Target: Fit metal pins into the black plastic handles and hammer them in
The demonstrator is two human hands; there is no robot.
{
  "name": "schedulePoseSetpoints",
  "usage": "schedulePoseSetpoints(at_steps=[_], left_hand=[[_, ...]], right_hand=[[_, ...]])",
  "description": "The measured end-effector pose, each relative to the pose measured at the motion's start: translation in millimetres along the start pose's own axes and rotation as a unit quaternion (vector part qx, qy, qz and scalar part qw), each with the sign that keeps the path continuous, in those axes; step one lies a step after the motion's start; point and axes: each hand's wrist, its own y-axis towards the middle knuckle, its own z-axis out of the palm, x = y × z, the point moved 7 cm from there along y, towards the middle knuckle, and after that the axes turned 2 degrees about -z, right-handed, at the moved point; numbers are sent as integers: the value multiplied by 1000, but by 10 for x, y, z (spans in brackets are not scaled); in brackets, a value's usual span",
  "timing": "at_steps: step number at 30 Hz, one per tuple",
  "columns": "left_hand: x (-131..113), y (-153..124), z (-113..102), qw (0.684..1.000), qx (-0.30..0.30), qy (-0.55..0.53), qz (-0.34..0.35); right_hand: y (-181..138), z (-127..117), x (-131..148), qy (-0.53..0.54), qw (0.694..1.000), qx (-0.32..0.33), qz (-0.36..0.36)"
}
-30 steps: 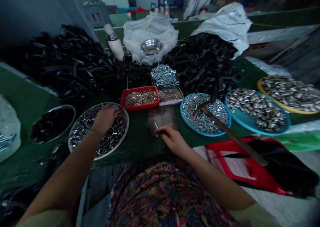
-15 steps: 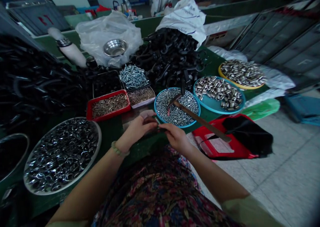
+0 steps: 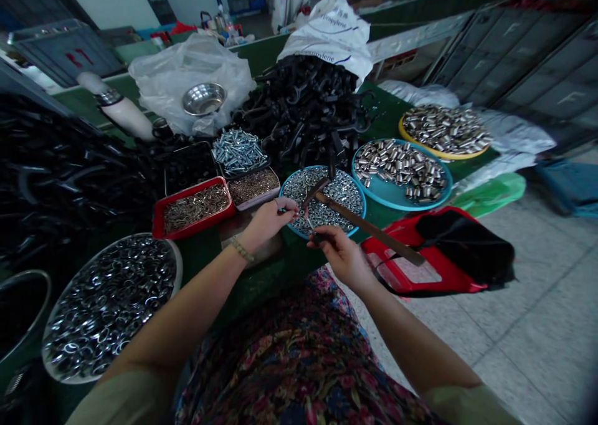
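Observation:
My left hand [image 3: 271, 220] is over the left rim of a blue tray [image 3: 364, 216] of small metal nuts [image 3: 299, 185]. Its fingers are pinched together, and what they hold is too small to make out. To the right, my right hand [image 3: 340, 250] grips a small black part [image 3: 320, 238], from which a thin shiny metal piece points up toward the nuts. A hammer [image 3: 369, 225] with a wooden handle lies across this tray, its head over the nuts. A flat metal plate [image 3: 261, 250] lies on the table beneath my left wrist.
A red tray [image 3: 159, 225] of pins and a tray of small rivets [image 3: 255, 187] stand left of the nuts. Metal rings fill a round tray [image 3: 180, 269]. Metal sleeves [image 3: 397, 169] lie in another blue tray. Black parts [image 3: 303, 113] are heaped behind. A red-black bag [image 3: 448, 250] lies right.
My hands have moved apart. The left has shifted up and right to the edge of the nut tray; the right has drawn slightly right, showing the black part in it. The view has shifted a little.

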Motion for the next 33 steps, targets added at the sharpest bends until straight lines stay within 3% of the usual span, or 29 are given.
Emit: schedulePoseSetpoints(at_steps=[2, 4, 7, 9, 11, 13, 16, 19, 24, 28, 33], left_hand=[[126, -75, -7, 978, -16, -197, -72], [183, -175, 25, 941, -22, -319, -113], [205, -298, 39, 910, -31, -393, -126], [232, -325, 14, 911, -37, -395, -116], [275, -294, -55, 937, -48, -334, -92], [288, -232, -178, 978, -74, -189, -42], [241, -201, -316, 995, -96, 8, 33], [190, -309, -261, 985, -53, 152, 56], [152, -537, 45, 910, -24, 413, 20], [169, -500, 174, 884, -80, 460, -19], [240, -457, 168, 896, -122, 422, -59]], right_hand=[[28, 119, 27, -8, 999, 31, -9], [51, 209, 53, -19, 998, 52, -14], [68, 286, 84, -31, 998, 56, -14], [71, 324, 90, -32, 998, 54, -17], [86, 351, 49, -25, 998, 52, -10], [129, 331, -41, -10, 999, 33, 8], [223, 182, -196, 27, 998, -39, 33], [287, 21, -278, 61, 993, -90, 42], [281, -56, -235, 72, 992, -97, 41], [241, -19, -173, 75, 992, -91, 35], [189, 26, -142, 66, 994, -81, 36]])
